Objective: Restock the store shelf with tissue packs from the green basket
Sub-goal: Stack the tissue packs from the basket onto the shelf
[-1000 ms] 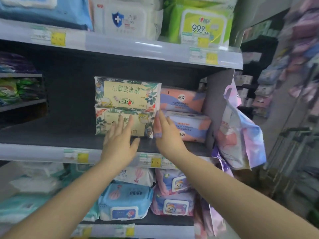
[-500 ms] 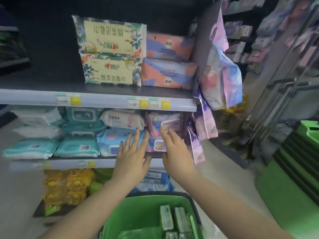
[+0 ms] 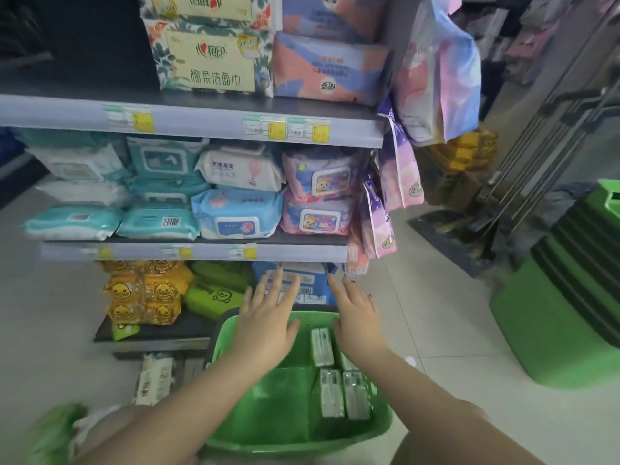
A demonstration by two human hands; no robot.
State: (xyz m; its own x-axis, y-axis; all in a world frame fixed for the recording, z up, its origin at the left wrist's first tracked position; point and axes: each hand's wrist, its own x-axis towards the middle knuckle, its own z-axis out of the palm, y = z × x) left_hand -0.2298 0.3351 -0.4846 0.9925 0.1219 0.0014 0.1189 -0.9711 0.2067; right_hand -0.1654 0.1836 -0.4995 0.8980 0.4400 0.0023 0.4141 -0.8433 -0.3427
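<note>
A green basket (image 3: 268, 417) stands on the floor in front of the shelf, holding several tissue packs (image 3: 332, 391) on end along its right side. My left hand (image 3: 265, 320) hovers over the basket's far rim, fingers spread and straight, holding nothing. My right hand (image 3: 357, 317) is beside it, also flat and empty, above the packs. On the upper shelf (image 3: 201, 120) two floral cream tissue packs (image 3: 211, 58) sit stacked next to pink-and-blue packs (image 3: 330, 70).
Wet-wipe packs (image 3: 235, 213) fill the middle shelf; yellow duck packs (image 3: 144, 292) and green packs (image 3: 214, 297) lie on the bottom one. Pink bags (image 3: 436, 72) hang off the shelf's right end. A stack of green baskets (image 3: 563, 297) stands on the floor at right.
Both hands have dropped from the upper shelf, where they pressed the floral packs, down past the middle shelf to just above the basket. The view has tilted down with them.
</note>
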